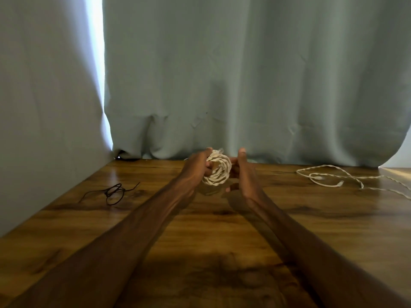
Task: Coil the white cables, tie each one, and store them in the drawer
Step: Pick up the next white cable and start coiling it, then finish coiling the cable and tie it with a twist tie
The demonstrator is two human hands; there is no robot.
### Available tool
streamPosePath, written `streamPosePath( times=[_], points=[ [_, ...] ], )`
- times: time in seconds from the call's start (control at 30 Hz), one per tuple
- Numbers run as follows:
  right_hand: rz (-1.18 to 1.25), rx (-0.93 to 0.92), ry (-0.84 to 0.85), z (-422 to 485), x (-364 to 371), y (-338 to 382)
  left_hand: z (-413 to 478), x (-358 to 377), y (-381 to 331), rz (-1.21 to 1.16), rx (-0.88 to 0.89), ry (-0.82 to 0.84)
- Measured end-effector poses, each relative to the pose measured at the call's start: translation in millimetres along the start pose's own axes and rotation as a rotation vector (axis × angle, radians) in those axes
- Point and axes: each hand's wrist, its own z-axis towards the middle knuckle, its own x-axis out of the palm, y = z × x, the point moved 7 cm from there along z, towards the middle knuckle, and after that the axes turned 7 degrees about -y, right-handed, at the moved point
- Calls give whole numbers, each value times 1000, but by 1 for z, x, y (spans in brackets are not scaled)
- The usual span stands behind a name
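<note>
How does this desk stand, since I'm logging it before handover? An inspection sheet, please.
Surface: wooden table, glossy, dark-grained.
Job's things: coiled white cable, held above the table; no drawer seen.
Clutter: nothing seen.
Grippers: left hand grips the coil; right hand holds its other side.
Cables: loose white cable sprawls on the table's right; thin black cord lies looped on its left.
Surroundings: grey-green curtain behind the table; pale wall at the left.

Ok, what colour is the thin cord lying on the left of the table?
The thin cord is black; head view.
</note>
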Motion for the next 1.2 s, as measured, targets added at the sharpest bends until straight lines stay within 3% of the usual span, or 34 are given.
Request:
streamPosePath(
  times=[0.1, 0.27, 0.37, 0.5, 0.7, 1.03, 1.2],
  points=[
    [-55, 22, 74, -14, 22, -6, 1, -50, -23, -52, 52, -122],
    [-394, -180, 340, -41, 90, -8, 4, -155, -49, -126, 115, -297],
    [-468, -191, 469, -58, 142, -6, 1, -208, -52, -154, 148, -392],
    [-549, -338, 464, -65, 194, -3, 2, -245, -43, -235, 110, -438],
    [-703, -617, 470, -65, 233, 2, 1, -258, -33, -164, 120, -475],
    [-587, -478, 491, -52, 212, -2, -5, -259, -27, -65, 134, -508],
    [-496, -309, 354, -35, 175, 2, -9, -252, -17, -27, 125, -519]
  ],
)
